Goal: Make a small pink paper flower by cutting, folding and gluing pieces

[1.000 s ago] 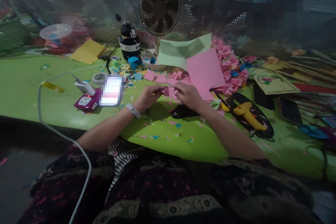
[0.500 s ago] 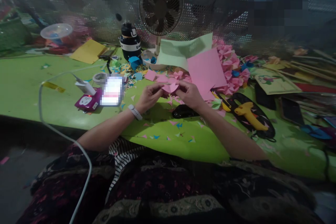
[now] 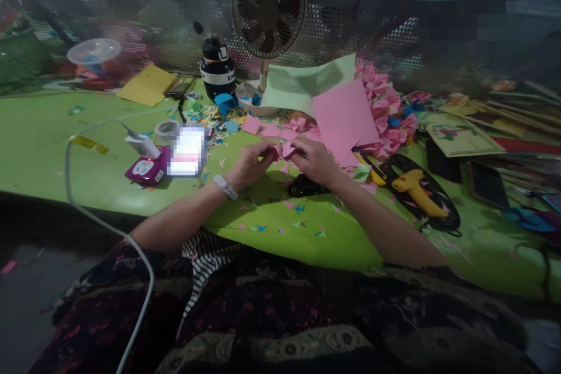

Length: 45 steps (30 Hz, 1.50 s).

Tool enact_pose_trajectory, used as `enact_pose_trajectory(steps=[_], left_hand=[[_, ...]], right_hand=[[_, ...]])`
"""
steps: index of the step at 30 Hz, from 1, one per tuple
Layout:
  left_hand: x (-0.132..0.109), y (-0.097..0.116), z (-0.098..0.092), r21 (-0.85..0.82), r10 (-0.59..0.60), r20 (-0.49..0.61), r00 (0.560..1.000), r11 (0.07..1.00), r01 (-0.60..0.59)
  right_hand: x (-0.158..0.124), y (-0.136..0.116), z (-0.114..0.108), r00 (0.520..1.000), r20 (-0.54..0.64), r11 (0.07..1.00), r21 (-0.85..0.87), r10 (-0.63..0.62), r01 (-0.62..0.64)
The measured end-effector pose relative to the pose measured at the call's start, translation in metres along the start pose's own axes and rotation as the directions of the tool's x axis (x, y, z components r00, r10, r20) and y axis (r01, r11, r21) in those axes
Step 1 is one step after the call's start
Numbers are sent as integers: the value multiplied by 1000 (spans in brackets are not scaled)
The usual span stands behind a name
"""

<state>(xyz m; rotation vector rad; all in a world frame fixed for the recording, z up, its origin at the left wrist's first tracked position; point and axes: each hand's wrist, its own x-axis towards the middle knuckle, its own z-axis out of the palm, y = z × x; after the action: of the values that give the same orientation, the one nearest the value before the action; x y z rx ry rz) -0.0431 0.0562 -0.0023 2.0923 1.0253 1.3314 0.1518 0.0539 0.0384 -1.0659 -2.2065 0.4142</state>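
A folded pink paper [image 3: 286, 150] is hanging above the green table [image 3: 302, 239], the left hand [image 3: 250, 165] pinching one side and the right hand [image 3: 318, 162] pinching the other. A black object [image 3: 304, 186] is lying below the right hand. Beyond, a pink sheet [image 3: 344, 114] is resting beside a pink heap [image 3: 388, 106]. A glue gun [image 3: 419, 194] is lying to the right, a lit phone [image 3: 187, 153] to the left.

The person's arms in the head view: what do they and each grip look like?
The left grip and right grip are bare human hands, with no gloves visible. A pale, watch-like band circles the left wrist; none shows on the right. The forearms are bare. Dark sleeves end near the elbows; their pattern is dim.
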Motion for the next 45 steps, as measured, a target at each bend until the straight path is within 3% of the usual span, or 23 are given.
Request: enact_pose_trajectory(steps=[8,15,21,31,45], left_hand=[[0,2,-1,77,-61,57,997,995,57],[-1,0,-1,119,-92,40,995,989,86],[-2,2,0,212,-23,125,992,977,-4],[-1,7,-4,239,28,161,987,969,-66],[-6,2,-3,480,210,197,958,831,-281]], right_hand=[[-1,5,0,1000,24,993,-116,-12,15],[-2,0,2,996,90,959,-282,-19,43],[-1,-2,0,990,140,946,-323,20,27],[-1,-4,-3,984,176,920,-389,16,55],[-3,-9,-5,984,177,881,-466,6,78]])
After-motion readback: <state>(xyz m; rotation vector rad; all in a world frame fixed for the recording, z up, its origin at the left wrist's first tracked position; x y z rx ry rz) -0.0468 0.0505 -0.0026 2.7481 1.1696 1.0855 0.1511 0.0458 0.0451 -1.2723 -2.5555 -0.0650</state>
